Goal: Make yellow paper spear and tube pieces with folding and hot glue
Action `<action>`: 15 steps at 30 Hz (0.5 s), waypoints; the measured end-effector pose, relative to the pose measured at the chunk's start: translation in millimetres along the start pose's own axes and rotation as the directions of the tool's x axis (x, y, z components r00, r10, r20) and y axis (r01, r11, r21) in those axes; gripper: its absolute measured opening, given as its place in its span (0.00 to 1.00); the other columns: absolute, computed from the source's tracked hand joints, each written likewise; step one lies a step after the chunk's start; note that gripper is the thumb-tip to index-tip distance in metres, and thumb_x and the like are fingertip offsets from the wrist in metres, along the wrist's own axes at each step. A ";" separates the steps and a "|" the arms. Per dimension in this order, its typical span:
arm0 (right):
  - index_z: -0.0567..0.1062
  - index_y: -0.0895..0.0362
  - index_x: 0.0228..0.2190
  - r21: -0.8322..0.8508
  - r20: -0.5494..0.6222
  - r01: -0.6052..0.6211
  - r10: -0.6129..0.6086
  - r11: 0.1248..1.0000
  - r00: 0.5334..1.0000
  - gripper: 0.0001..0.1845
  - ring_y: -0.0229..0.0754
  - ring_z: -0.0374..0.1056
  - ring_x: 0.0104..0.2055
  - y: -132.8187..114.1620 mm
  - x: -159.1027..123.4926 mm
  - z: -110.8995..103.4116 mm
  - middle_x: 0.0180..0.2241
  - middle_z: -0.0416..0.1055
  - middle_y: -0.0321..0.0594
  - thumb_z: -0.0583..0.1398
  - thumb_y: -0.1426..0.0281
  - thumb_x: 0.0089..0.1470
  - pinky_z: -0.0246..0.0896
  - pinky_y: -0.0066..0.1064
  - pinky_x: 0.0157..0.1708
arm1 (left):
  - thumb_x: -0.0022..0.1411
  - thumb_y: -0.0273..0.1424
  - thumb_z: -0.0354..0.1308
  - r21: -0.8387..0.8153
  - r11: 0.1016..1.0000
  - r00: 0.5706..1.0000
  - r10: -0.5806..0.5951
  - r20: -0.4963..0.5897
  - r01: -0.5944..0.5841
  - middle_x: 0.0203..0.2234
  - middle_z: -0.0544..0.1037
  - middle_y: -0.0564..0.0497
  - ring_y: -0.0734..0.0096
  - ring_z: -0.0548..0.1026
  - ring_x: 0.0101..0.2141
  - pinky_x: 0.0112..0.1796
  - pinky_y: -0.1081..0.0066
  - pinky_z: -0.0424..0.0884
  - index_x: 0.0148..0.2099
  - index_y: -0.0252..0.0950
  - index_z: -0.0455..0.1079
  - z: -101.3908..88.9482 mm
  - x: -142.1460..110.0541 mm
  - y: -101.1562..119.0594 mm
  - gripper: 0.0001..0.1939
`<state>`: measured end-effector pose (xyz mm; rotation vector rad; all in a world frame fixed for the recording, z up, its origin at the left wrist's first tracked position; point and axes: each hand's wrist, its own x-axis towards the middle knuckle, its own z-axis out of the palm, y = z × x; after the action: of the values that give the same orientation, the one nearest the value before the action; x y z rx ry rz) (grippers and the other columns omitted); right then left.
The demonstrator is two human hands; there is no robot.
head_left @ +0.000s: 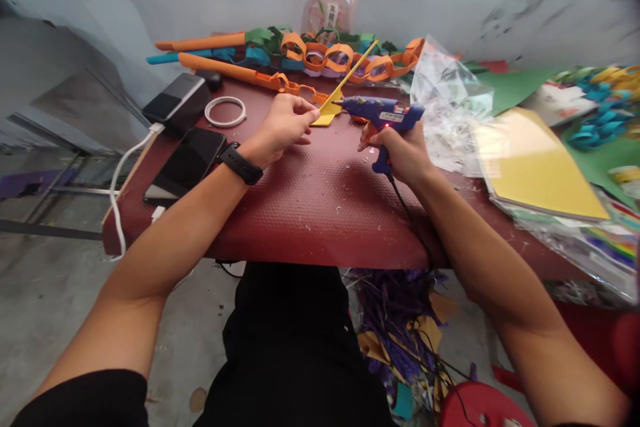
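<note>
Between thumb and fingers, my left hand (287, 123) pinches a folded yellow paper strip (331, 107), whose long end points up to the right. My right hand (403, 147) is wrapped round the handle of a blue glue gun (373, 107) with a small red light on. The gun's nozzle points left and comes right up to the yellow strip; whether it touches cannot be made out. Behind both hands lies a paper chain (340, 57) of orange, green, blue and purple loops.
A power station (177, 103), a phone (185, 163) and a white ring (225, 112) lie at left on the red table (300, 213). Yellow sheets (540, 163) and clear plastic bags (447, 100) lie at right. The gun's cord (405, 207) runs over the front edge toward paper scraps (395, 320) on the floor.
</note>
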<state>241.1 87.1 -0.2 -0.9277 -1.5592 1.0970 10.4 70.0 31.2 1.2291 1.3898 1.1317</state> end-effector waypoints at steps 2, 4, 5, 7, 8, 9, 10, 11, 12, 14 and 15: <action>0.70 0.48 0.24 -0.003 -0.013 0.011 -0.011 1.000 1.000 0.09 0.42 0.67 0.27 1.7 0.2 -0.9 0.26 0.67 0.36 0.67 0.65 0.48 0.80 0.48 0.38 | 0.73 0.22 0.66 -0.008 1.000 1.000 0.005 0.011 -0.005 0.33 0.73 0.50 0.75 0.72 0.32 0.38 0.65 0.77 0.37 0.33 0.74 -0.3 0.7 -1.2 0.10; 0.69 0.47 0.22 -0.014 -0.024 0.026 -0.026 1.000 0.999 0.11 0.41 0.64 0.25 2.7 0.1 -2.2 0.23 0.63 0.35 0.66 0.63 0.49 0.80 0.47 0.35 | 0.72 0.23 0.68 -0.015 1.000 1.000 0.008 0.023 -0.007 0.33 0.72 0.51 0.75 0.71 0.32 0.38 0.66 0.77 0.37 0.33 0.74 -0.3 1.3 -2.2 0.10; 0.69 0.47 0.22 -0.019 -0.027 0.034 -0.034 0.999 0.999 0.12 0.41 0.63 0.24 2.8 0.0 -2.7 0.22 0.62 0.34 0.66 0.63 0.49 0.79 0.46 0.33 | 0.72 0.23 0.69 -0.018 1.000 1.000 0.008 0.027 -0.008 0.33 0.72 0.51 0.76 0.71 0.31 0.38 0.66 0.77 0.37 0.33 0.74 -0.3 1.4 -2.5 0.10; 0.68 0.46 0.21 -0.020 -0.031 0.046 -0.047 0.999 0.998 0.13 0.41 0.61 0.23 2.0 -0.4 -2.9 0.20 0.60 0.33 0.67 0.62 0.48 0.77 0.44 0.28 | 0.72 0.23 0.68 -0.019 1.000 1.000 0.009 0.028 -0.008 0.33 0.72 0.51 0.76 0.71 0.31 0.38 0.66 0.77 0.36 0.33 0.74 0.0 1.2 -2.5 0.10; 0.68 0.46 0.21 -0.017 -0.032 0.049 -0.050 0.999 0.998 0.13 0.40 0.60 0.23 1.4 -0.7 -2.6 0.20 0.60 0.33 0.67 0.63 0.47 0.76 0.43 0.26 | 0.73 0.23 0.68 -0.018 1.000 1.000 0.010 0.029 -0.009 0.32 0.72 0.51 0.76 0.71 0.31 0.38 0.66 0.77 0.36 0.33 0.74 0.1 0.9 -2.3 0.10; 0.68 0.46 0.21 -0.011 -0.032 0.051 -0.051 0.999 0.998 0.13 0.40 0.60 0.22 0.7 -1.1 -2.3 0.20 0.60 0.33 0.68 0.63 0.47 0.75 0.42 0.25 | 0.73 0.22 0.67 -0.016 1.000 1.000 0.010 0.029 -0.010 0.32 0.72 0.51 0.75 0.71 0.31 0.38 0.66 0.77 0.36 0.33 0.74 0.2 0.6 -1.9 0.10; 0.68 0.46 0.22 -0.005 -0.032 0.051 -0.051 0.999 0.998 0.13 0.39 0.60 0.22 0.1 -1.5 -1.8 0.21 0.60 0.32 0.68 0.63 0.46 0.75 0.42 0.24 | 0.73 0.22 0.67 -0.014 1.000 0.999 0.011 0.030 -0.010 0.32 0.72 0.51 0.76 0.71 0.31 0.37 0.67 0.77 0.36 0.33 0.74 0.3 0.1 -1.4 0.10; 0.68 0.47 0.23 0.000 -0.030 0.051 -0.051 0.999 0.998 0.13 0.39 0.60 0.22 -0.3 -2.0 -1.5 0.21 0.60 0.32 0.69 0.64 0.46 0.74 0.41 0.24 | 0.73 0.22 0.67 -0.011 1.000 0.999 0.010 0.031 -0.010 0.31 0.72 0.52 0.76 0.71 0.31 0.37 0.68 0.77 0.37 0.33 0.74 0.4 -0.3 -0.8 0.10; 0.68 0.47 0.24 0.001 -0.027 0.051 -0.051 0.999 0.998 0.13 0.38 0.61 0.22 -0.3 -2.5 -1.4 0.22 0.61 0.32 0.68 0.65 0.46 0.74 0.41 0.24 | 0.73 0.22 0.68 -0.009 1.000 0.999 0.010 0.031 -0.010 0.31 0.72 0.52 0.76 0.71 0.30 0.36 0.69 0.77 0.37 0.33 0.74 0.5 -0.9 -0.3 0.09; 0.69 0.47 0.27 -0.011 -0.020 0.058 -0.058 0.998 0.998 0.11 0.39 0.63 0.22 1.0 -3.6 -2.0 0.22 0.62 0.32 0.68 0.67 0.46 0.73 0.41 0.24 | 0.73 0.22 0.68 -0.002 1.000 0.999 0.013 0.031 -0.013 0.31 0.72 0.53 0.78 0.71 0.30 0.35 0.72 0.76 0.38 0.34 0.74 0.9 -2.0 1.0 0.09; 0.70 0.47 0.28 -0.022 -0.018 0.062 -0.062 0.998 0.998 0.10 0.39 0.63 0.22 2.1 -4.2 -2.7 0.23 0.64 0.33 0.68 0.68 0.45 0.73 0.41 0.24 | 0.73 0.22 0.68 0.002 1.000 0.999 0.016 0.029 -0.016 0.31 0.73 0.53 0.78 0.71 0.30 0.35 0.73 0.75 0.38 0.34 0.73 1.2 -2.6 1.7 0.09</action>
<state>244.8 84.4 -3.1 -0.8952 -1.5774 1.0271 12.0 67.7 32.8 1.2556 1.3618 1.1189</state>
